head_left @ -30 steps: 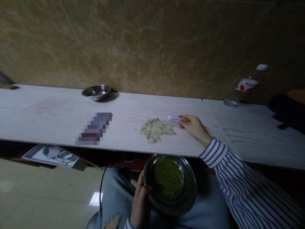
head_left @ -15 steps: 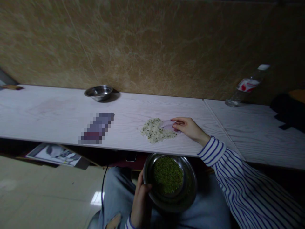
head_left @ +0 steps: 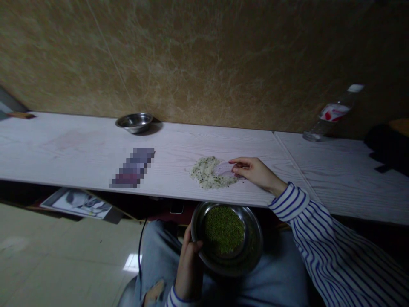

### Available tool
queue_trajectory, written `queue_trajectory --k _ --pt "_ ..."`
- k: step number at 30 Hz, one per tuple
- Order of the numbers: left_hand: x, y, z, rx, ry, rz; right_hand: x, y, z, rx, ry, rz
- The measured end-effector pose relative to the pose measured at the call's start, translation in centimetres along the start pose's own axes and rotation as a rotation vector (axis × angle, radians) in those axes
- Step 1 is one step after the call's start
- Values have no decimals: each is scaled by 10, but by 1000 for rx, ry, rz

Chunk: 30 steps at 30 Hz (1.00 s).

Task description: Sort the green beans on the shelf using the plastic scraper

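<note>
A loose pile of white rice grains mixed with green beans point(head_left: 204, 172) lies on the pale wooden shelf-like table. My right hand point(head_left: 257, 172) is at its right side, thumb and fingers pinched on a pale lilac, translucent-looking piece point(head_left: 223, 169) that lies against the grains. What kind of thing it is, I cannot make out. Below the table edge, over my lap, my left hand point(head_left: 189, 266) grips the left rim of a steel bowl point(head_left: 255, 251), thumb over the rim. Small green beans, like mung beans point(head_left: 223, 230), cover the bowl's bottom.
A smaller steel bowl point(head_left: 134, 123) stands near the wall. A blurred-out flat object point(head_left: 134, 167) lies left of the pile. On the right are a plastic bottle point(head_left: 332, 113) and dark cloth-like items point(head_left: 388, 145). Under the table, a drawer or box point(head_left: 79, 204) juts out.
The whole view has shifted slightly. Against the pile, the lilac piece in my right hand has moved a little to the left. My left hand still holds the bowl.
</note>
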<state>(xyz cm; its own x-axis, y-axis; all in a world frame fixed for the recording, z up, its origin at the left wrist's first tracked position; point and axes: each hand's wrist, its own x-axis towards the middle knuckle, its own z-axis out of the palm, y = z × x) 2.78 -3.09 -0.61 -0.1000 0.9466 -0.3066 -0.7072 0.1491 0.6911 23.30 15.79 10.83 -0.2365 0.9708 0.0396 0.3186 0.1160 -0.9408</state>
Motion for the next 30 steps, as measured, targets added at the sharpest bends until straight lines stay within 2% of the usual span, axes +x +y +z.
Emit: queue_trajectory --k 13,24,30 --pt "-6 8 12 -45 47 -1 -9 0 -1 0 -39 -10" --pt "-8 9 12 -48 57 -27 -14 -2 -2 -65 -30 -51" --pt "-10 12 17 -58 85 -39 -17 -5 -2 -61 -24 -25"
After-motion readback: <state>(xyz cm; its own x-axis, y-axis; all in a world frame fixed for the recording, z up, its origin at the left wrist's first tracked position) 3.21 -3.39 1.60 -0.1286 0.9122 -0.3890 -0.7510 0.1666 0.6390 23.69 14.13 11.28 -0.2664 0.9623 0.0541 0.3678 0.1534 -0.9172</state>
